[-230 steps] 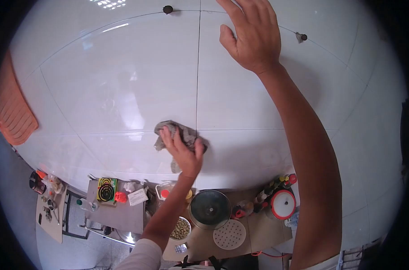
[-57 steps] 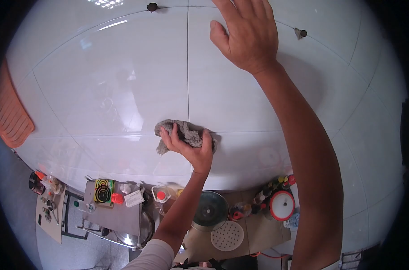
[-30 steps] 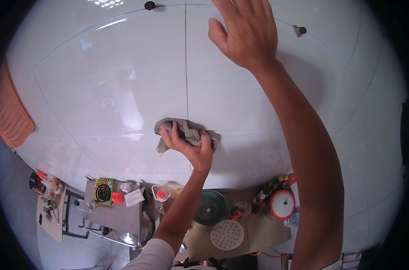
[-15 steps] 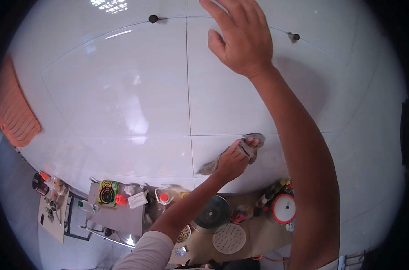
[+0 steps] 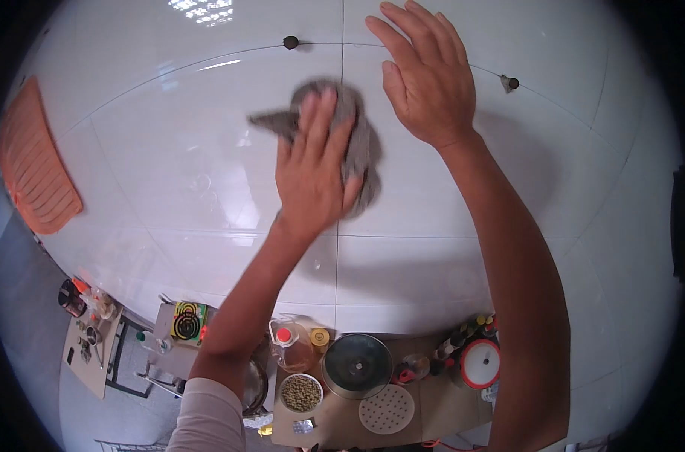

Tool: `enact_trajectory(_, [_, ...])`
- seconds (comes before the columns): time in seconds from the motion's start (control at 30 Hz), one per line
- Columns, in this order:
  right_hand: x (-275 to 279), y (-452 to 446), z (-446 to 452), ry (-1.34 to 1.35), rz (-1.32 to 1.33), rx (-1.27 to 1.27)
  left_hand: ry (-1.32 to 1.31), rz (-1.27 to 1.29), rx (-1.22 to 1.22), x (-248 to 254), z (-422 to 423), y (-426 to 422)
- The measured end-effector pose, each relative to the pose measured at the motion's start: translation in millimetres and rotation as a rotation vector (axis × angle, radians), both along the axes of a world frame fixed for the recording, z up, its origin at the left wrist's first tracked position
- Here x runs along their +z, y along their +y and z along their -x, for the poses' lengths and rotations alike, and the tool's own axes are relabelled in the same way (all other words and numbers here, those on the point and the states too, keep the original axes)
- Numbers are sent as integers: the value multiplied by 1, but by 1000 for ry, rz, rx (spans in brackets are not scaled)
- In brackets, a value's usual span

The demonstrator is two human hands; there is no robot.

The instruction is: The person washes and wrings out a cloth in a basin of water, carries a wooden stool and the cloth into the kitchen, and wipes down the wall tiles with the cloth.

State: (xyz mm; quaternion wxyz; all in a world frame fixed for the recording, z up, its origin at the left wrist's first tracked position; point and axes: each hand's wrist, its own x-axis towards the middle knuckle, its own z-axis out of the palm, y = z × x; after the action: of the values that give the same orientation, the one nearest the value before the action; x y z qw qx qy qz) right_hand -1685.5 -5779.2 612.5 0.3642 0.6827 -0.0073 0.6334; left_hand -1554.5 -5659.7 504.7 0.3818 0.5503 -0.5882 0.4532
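My left hand (image 5: pixel 312 177) presses a grey-brown cloth (image 5: pixel 361 154) against the white tiled wall (image 5: pixel 207 151). Its fingers stretch over the cloth, blurred by motion, and one corner of the cloth sticks out to the left. Higher up and to the right, my right hand (image 5: pixel 433 94) is raised in front of the wall with nothing in it. Its fingers are extended and the thumb stands apart. I cannot tell whether that palm touches the tiles. A dark round knob (image 5: pixel 290 43) juts from the wall above the cloth, and another knob (image 5: pixel 512 83) is right of my right hand.
Below runs a counter (image 5: pixel 448 407) with a pan under a glass lid (image 5: pixel 357 365), a bowl of small pieces (image 5: pixel 302 393), a red-capped jug (image 5: pixel 286 346), a perforated white disc (image 5: pixel 387 410) and several bottles (image 5: pixel 455 339). An orange ribbed panel (image 5: pixel 37 162) is at left.
My left hand has swept the cloth up and left across the tiles, from low near the counter. My right hand stays raised and open. The view has shifted slightly.
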Motion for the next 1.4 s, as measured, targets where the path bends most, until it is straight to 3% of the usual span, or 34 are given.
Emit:
enact_trajectory(0.07, [-1, -2, 0, 14, -17, 10, -23, 108, 25, 27, -4, -11])
enact_trajectory(0.17, [0, -7, -4, 45, -23, -18, 32, 125, -33, 16, -1, -12])
enact_trajectory(0.33, [2, 0, 0, 73, -42, -23, -16, -246, -70, -89, -5, 4])
enact_trajectory(0.4, [1, 2, 1, 69, -45, -31, -152, -233, -70, -121, -9, 6])
enact_trajectory(0.5, [1, 4, 2, 73, -52, -24, -198, -280, -44, -93, -4, 10])
enact_trajectory(0.7, [1, 9, 1, 82, -72, 10, -200, -88, -55, 22, 7, -8])
enact_trajectory(0.83, [4, 11, 2, 103, -54, 16, -235, -75, -62, 24, -21, 7])
enact_trajectory(0.97, [1, 14, 1, 105, -74, -41, -105, -65, 14, 18, -85, 56])
enact_trajectory(1.13, [1, 17, -4, 108, -83, -72, 203, 314, 164, 15, -206, 116])
enact_trajectory(1.23, [0, 14, 1, 112, -87, -95, 364, 487, 202, 33, -232, 123])
enact_trajectory(1.4, [0, 17, 0, 100, -90, -83, 52, 321, 124, 53, -162, 87])
